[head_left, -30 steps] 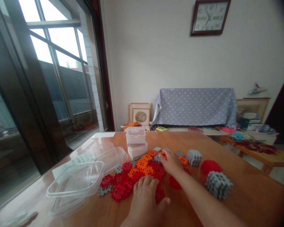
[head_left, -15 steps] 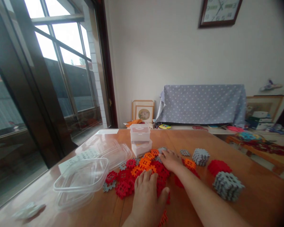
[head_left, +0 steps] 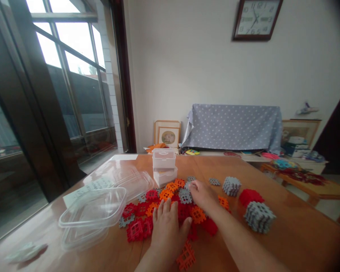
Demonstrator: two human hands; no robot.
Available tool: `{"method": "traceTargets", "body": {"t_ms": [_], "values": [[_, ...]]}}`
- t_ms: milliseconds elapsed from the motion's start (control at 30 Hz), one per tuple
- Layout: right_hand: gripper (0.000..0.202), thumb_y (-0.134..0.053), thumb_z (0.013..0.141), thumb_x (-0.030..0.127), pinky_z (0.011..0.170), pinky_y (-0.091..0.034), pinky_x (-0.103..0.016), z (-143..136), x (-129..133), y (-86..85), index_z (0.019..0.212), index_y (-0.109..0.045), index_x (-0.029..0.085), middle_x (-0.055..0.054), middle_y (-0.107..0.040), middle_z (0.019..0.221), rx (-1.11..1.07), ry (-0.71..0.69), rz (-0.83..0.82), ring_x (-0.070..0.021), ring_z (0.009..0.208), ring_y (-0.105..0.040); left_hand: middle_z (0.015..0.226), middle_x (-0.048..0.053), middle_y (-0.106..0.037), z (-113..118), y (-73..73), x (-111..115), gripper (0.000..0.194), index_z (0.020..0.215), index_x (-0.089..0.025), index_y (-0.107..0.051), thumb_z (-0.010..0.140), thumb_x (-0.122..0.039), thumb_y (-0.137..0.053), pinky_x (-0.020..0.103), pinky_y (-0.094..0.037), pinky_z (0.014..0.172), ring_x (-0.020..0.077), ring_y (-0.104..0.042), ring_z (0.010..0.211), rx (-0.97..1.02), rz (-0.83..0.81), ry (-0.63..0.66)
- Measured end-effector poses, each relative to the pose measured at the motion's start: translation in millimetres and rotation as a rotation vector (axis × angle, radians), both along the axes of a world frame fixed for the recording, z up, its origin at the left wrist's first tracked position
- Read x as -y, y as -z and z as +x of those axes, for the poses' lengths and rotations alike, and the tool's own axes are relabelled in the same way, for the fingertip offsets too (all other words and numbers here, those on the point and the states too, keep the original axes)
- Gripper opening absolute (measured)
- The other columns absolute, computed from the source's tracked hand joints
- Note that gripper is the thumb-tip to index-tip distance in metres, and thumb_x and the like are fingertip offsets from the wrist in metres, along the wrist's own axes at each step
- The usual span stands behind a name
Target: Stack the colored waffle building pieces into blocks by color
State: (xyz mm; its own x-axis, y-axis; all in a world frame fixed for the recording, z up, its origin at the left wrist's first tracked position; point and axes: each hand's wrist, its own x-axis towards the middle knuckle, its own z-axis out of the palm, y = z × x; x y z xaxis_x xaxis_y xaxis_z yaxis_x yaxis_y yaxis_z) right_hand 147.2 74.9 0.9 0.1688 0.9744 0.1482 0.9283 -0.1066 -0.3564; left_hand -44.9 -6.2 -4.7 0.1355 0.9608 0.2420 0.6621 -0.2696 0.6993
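Across the wooden bench (head_left: 215, 166), our right hand (head_left: 204, 196), fingers curled on we cannot tell what, is nearer the grey piece (head_left: 185, 196) just to its left in the heap than our left hand (head_left: 166, 226), fingers slightly apart.

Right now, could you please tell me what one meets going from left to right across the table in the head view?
Crumpled pale wrapping, upper clear tub, left hand, right hand, rear gray stack, front gray stack.
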Motion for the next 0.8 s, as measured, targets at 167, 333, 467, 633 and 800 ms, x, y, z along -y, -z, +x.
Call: {"method": "traceTargets", "body": {"t_ms": [167, 333, 467, 633, 800], "values": [[0.059, -0.031, 0.099, 0.055, 0.11, -0.032, -0.05, 32.6, -41.3, -0.3, 0.142, -0.055, 0.022, -0.019, -0.058, 0.143, 0.025, 0.186, -0.006, -0.0338, 0.133, -0.051, 0.15, 0.016, -0.05, 3.0, 4.8, -0.6, 0.061, 0.128, -0.024, -0.067, 0.076, -0.055, -0.064, 0.054, -0.005, 0.121, 0.0418, -0.03, 0.147, 0.012, -0.017, -0.015], [0.08, -0.023, 0.095, 0.069, 0.111, -0.02, -0.065, 47.6, -72.6, 12.5, 0.156, -0.036, 0.019, -0.026, -0.04, 0.155, 0.018, 0.24, -0.088, -0.0388, 0.14, -0.042, 0.154, 0.016, -0.046, 3.6, 10.4, -2.9, 0.067, 0.136, -0.022, -0.063, 0.079, -0.057, -0.06, 0.056, -0.008, 0.12, 0.0417, -0.03, 0.147, -0.097, -0.009, 0.011], [0.08, -0.026, 0.089, 0.08, 0.111, -0.013, -0.07, 42.2, -83.3, 21.8, 0.151, -0.044, 0.033, -0.017, -0.042, 0.158, 0.016, 0.177, -0.172, -0.0407, 0.143, -0.038, 0.153, 0.014, -0.048, 4.7, 9.5, -2.6, 0.065, 0.135, -0.025, -0.064, 0.078, -0.057, -0.06, 0.056, -0.008, 0.12, 0.0408, -0.032, 0.146, -0.091, -0.018, 0.0], [0.075, -0.025, 0.091, 0.077, 0.112, -0.016, -0.067, 29.1, -67.8, 26.3, 0.146, -0.051, 0.033, -0.014, -0.043, 0.158, 0.032, 0.116, -0.217, -0.0396, 0.145, -0.035, 0.152, 0.015, -0.049, 9.3, 7.8, 0.8, 0.061, 0.132, -0.024, -0.065, 0.078, -0.053, -0.061, 0.056, -0.006, 0.121, 0.0402, -0.034, 0.145, -0.107, 0.012, -0.055], [0.074, -0.028, 0.091, 0.076, 0.111, -0.022, -0.065, 11.4, -34.1, 24.7, 0.145, -0.052, 0.032, -0.014, -0.045, 0.156, 0.033, 0.079, -0.218, -0.0397, 0.145, -0.035, 0.152, 0.017, -0.048, 4.5, 3.2, 2.6, 0.063, 0.134, -0.023, -0.063, 0.083, -0.06, -0.055, 0.058, -0.012, 0.119, 0.0421, -0.033, 0.145, -0.118, -0.014, 0.015]]}}
